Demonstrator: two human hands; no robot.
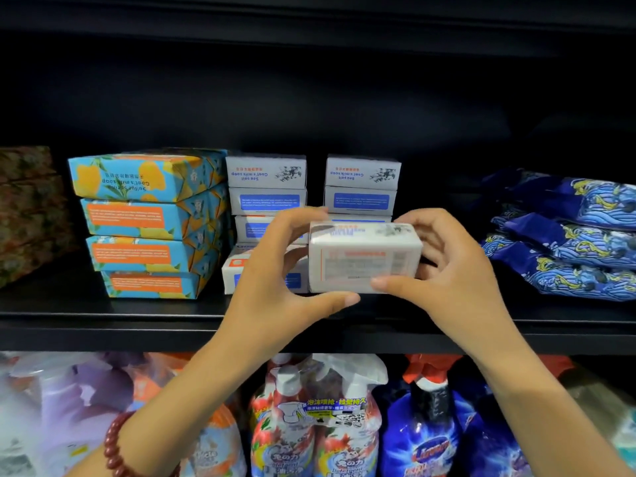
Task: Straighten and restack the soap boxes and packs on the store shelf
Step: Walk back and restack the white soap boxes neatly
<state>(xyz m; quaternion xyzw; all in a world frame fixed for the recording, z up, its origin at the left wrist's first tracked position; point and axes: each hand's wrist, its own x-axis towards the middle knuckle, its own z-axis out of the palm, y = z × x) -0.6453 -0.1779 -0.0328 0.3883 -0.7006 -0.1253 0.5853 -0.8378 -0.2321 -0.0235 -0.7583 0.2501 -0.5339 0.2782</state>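
Note:
A white soap box (361,259) with orange print is held just above the black shelf (137,315), in front of the right white stack. My left hand (275,270) grips its left end and my right hand (444,270) its right end. Behind stand two stacks of white and blue goat's milk soap boxes, the left stack (266,187) and the right stack (361,185). The lowest box (237,273) of the left stack sticks out forward. To the left, a leaning stack of blue and orange floral boxes (144,215).
Dark blue wave-print packs (568,235) lie piled at the right of the shelf. A dark floral box (27,208) sits at the far left. Below the shelf hang spray bottles (320,418) and blue cleaner bottles (430,438). A red bead bracelet (115,449) is on the left wrist.

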